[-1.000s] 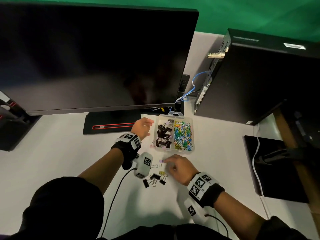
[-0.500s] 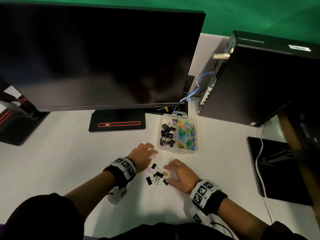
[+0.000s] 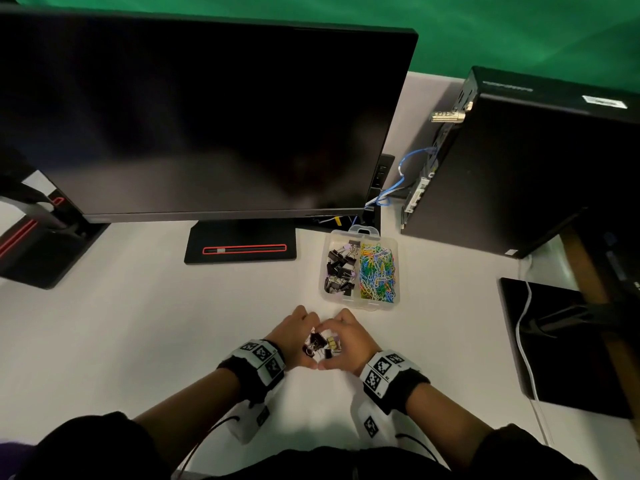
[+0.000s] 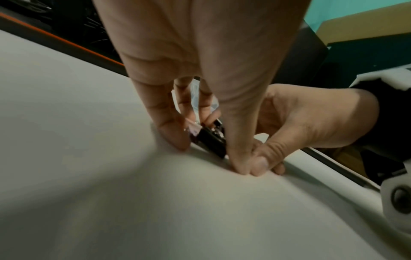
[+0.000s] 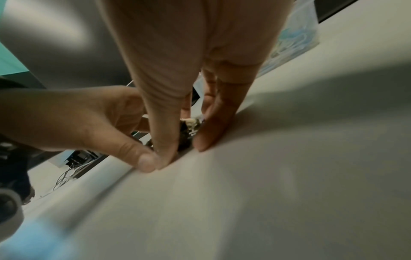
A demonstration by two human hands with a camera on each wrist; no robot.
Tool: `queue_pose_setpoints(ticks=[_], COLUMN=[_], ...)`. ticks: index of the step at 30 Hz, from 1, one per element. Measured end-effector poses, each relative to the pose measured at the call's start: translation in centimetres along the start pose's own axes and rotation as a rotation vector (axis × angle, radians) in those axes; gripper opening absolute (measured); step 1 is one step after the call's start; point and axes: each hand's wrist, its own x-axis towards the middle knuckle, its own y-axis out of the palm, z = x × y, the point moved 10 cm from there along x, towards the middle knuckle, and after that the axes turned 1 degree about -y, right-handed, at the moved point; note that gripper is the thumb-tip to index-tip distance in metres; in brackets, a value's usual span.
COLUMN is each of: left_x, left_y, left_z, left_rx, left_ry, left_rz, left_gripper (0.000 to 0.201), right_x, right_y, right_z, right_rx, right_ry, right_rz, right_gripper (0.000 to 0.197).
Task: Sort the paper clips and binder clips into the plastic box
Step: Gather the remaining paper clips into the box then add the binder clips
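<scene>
A small pile of black and gold binder clips [image 3: 320, 346] lies on the white table just in front of me. My left hand [image 3: 294, 336] and right hand [image 3: 351, 341] cup it from both sides, fingers curled round it, thumbs touching on the near side. In the left wrist view a black clip [image 4: 211, 139] sits between the left fingertips [image 4: 177, 140] and thumb. In the right wrist view the clips [image 5: 189, 130] are mostly hidden by the fingers. The clear plastic box [image 3: 360, 305] stands just beyond, with black binder clips [image 3: 339, 271] in its left compartment and coloured paper clips [image 3: 377, 271] in its right.
A large dark monitor [image 3: 207, 116] on a black base [image 3: 242, 249] stands behind the hands. A black computer case [image 3: 519, 168] with a blue cable [image 3: 398, 181] is at the back right. At the right lie a black pad [image 3: 571, 341] and a white cable [image 3: 523, 341].
My left hand came back from the box to the loose clips. Both hands have closed in from the sides and drawn the scattered clips into one tight pile.
</scene>
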Motion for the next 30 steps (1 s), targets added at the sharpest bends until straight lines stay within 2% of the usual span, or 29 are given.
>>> queue_pose_setpoints(ticks=[4,12,17,23,27,30], left_x=[0.3,0.3,0.2,0.2,0.4,0.9], left_y=[0.2,0.6,0.5,0.1,-0.4,-0.7], left_z=[0.1,-0.3,0.0,0.0,0.0,0.6], left_rx=[0.034,0.176,0.177,0.173,0.108,0.047], left_ry=[-0.001,-0.051,-0.081,-0.065,-0.049,-0.051], left_rz=[-0.020,-0.004,0.008,0.025,0.050,0.033], left_gripper=[0.043,0.036,0.034,0.031,0.017,0.036], right_x=[0.4,1.0,0.7,-1.0,-1.4,0.0], right_y=[-0.3,-0.4,-1.1,-3.2,-5.9,-9.6], right_z=[0.5,0.6,0.5,-0.4,0.7,1.6], right_rx=[-0.032,-0.142,-0.149,0.028,0.172,0.211], right_ry=[-0.033,0.096,0.101,0.149,0.147,0.132], right_rz=[-0.023,-0.013,-0.040,-0.053,-0.073,-0.187], right_gripper=[0.044,0.022,0.026,0.030,0.026,0.023])
